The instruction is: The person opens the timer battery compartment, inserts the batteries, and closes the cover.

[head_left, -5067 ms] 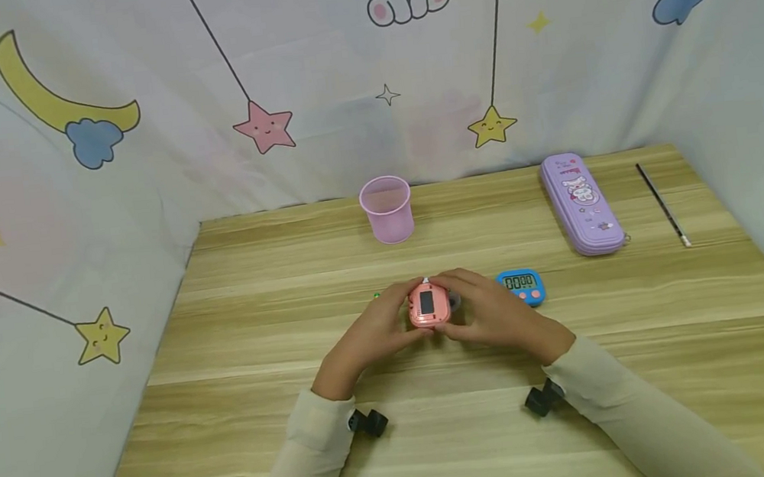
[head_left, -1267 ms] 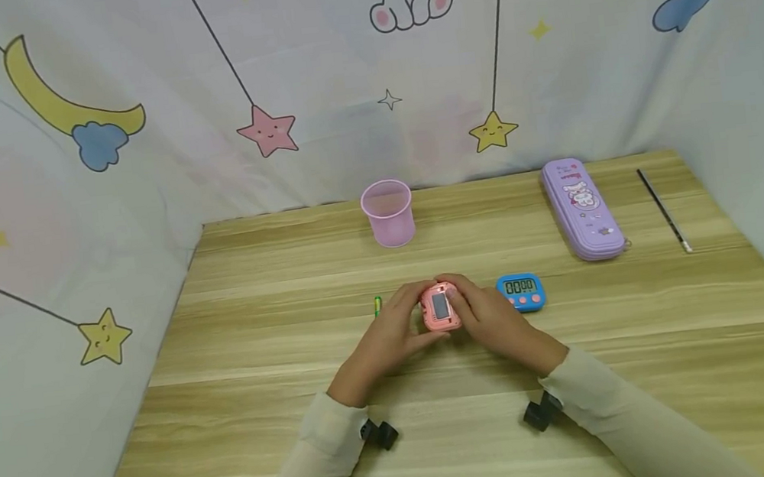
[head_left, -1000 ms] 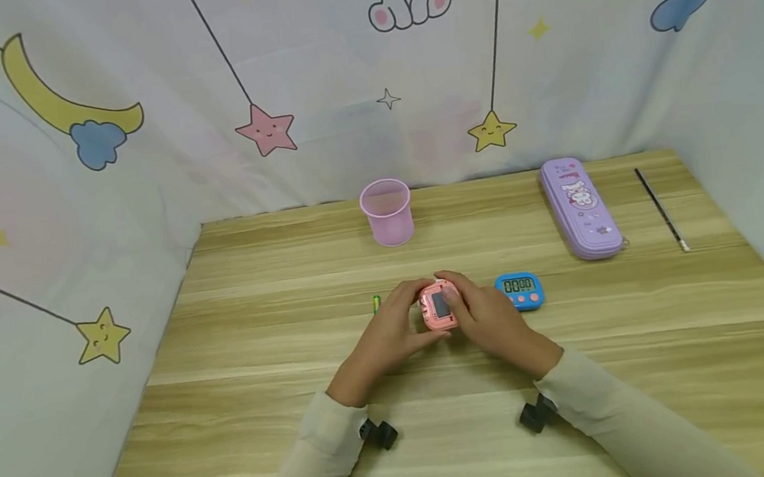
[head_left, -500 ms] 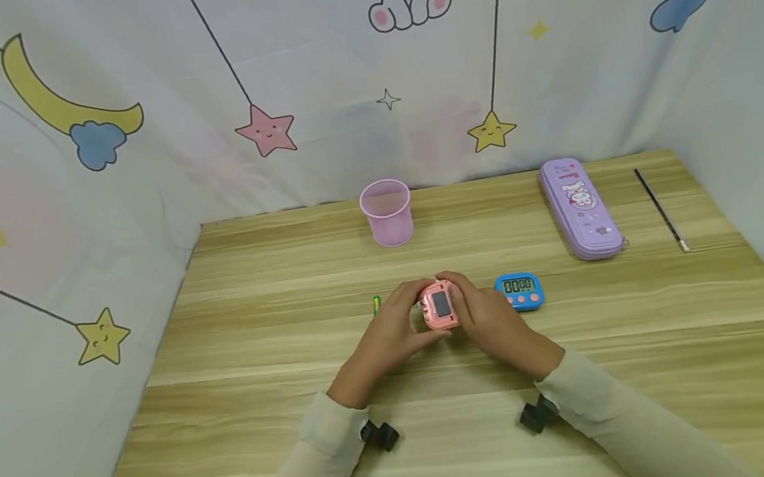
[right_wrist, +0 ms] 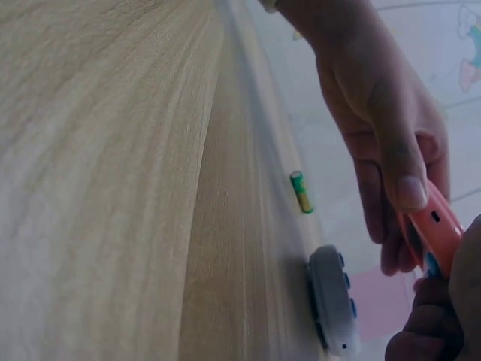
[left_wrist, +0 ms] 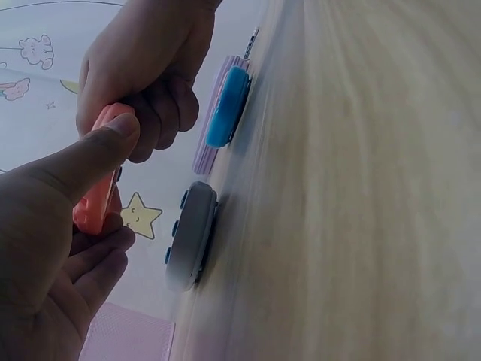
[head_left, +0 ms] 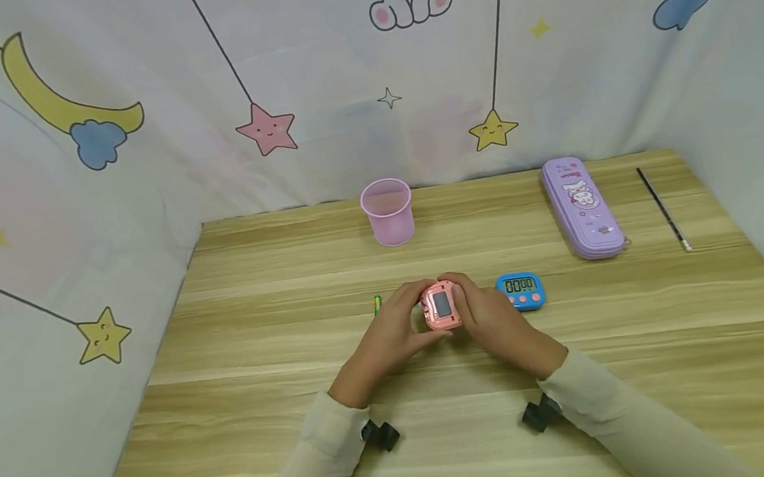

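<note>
Both hands meet over the middle of the table (head_left: pixel 246 405): the left hand (head_left: pixel 391 333) and right hand (head_left: pixel 494 324) each curl their fingers round a small pink timer (head_left: pixel 440 306), lifted off the wood. A grey piece (left_wrist: pixel 192 233) lies beneath, a green battery (head_left: pixel 377 303) just left, a blue timer (head_left: pixel 520 290) right. Judging by this, the pink timer's fitting looks unfinished.

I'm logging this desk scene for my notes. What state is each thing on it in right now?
pink timer: lifted off the table, screen up, held by both hands
left hand: grips the pink timer
right hand: grips the pink timer
blue timer: flat, reads zeros
grey timer: lying flat, untouched
pink pen cup: upright
purple pencil case: closed, flat
green battery: loose on the table
</note>
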### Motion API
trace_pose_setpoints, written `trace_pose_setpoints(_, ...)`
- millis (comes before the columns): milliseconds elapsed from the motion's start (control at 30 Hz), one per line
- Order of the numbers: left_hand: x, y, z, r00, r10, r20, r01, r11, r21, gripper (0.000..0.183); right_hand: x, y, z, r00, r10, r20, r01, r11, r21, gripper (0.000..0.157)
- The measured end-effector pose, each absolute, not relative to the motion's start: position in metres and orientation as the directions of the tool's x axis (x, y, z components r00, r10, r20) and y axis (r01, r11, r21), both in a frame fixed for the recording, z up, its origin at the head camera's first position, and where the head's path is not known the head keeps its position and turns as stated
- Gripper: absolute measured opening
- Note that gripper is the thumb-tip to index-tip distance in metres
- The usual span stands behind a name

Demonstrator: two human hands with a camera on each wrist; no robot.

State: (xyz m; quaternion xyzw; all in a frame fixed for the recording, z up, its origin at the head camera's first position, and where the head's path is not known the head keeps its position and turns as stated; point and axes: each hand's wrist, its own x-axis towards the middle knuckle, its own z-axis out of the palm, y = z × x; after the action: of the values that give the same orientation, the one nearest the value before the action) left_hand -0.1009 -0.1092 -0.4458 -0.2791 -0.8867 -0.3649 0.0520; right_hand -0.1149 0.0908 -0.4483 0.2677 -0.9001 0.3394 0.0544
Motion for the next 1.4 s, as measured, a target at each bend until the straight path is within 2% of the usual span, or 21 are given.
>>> trace_pose_setpoints(533,-0.0973,-0.1062,-0.4425,-0.842,0.440,0.312,0.535,0.608,0.586,0.079,-0.1142,0.0902,-0.4454,-0.843,-0.430,0.321,-0.536,0.635,-0.556,0.035)
trace_pose_setpoints(900,-0.0957,-0.1060,-0.4424,-0.837,0.436,0.330,0.544,0.610,0.576,0.079,-0.1141,0.0898,-0.4444,-0.838,-0.457,0.299,-0.545,0.658,-0.520,0.030)
trace_pose_setpoints(1167,-0.0966,-0.1072,-0.4403,-0.846,0.432,0.312,0.529,0.607,0.593,0.079,-0.1144,0.0916,-0.4447,-0.851,-0.440,0.285,-0.517,0.615,-0.595,0.037)
trace_pose_setpoints(1400,-0.0975,-0.1065,-0.4399,-0.858,0.424,0.290,0.508,0.619,0.599,0.078,-0.1135,0.0949,-0.4404,-0.860,-0.428,0.278,-0.496,0.569,-0.656,0.035)
